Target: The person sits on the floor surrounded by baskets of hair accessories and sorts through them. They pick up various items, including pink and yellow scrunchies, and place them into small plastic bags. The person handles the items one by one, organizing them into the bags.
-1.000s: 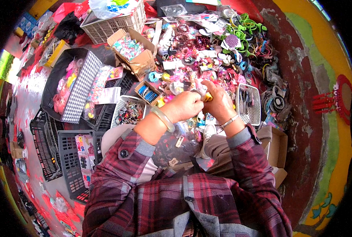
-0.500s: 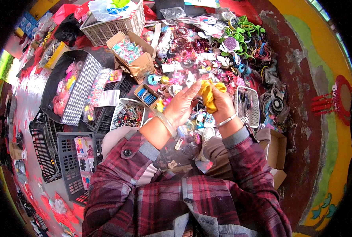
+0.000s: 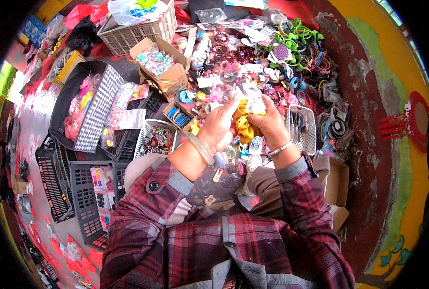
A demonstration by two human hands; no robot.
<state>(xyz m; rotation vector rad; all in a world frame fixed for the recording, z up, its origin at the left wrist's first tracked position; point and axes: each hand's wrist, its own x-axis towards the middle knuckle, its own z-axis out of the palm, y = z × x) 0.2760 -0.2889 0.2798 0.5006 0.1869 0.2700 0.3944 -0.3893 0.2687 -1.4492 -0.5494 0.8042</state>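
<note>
A yellow gathered-cloth scrunchie (image 3: 245, 126) is held between my two hands, above the heap of hair accessories (image 3: 234, 53). My left hand (image 3: 217, 129) pinches its left side, the thumb pointing up along the folds. On the other side my right hand (image 3: 273, 126) grips it with thumb and fingers, some of which are hidden behind the cloth. Just beyond the scrunchie shows a whitish piece (image 3: 254, 96); whether it is attached I cannot tell.
White baskets stand either side of my hands, the left (image 3: 155, 139) with small hair ties, the right (image 3: 301, 130) with dark pieces. Further left are a small carton (image 3: 178, 115), an open cardboard box (image 3: 168, 79), a houndstooth box (image 3: 99, 111) and a dark crate (image 3: 87, 202). Green hairbands (image 3: 301, 41) lie far right.
My left hand has closed onto the scrunchie, which was in my right hand alone. The cloth now spreads lower between both hands, and the whitish piece has come into view behind it.
</note>
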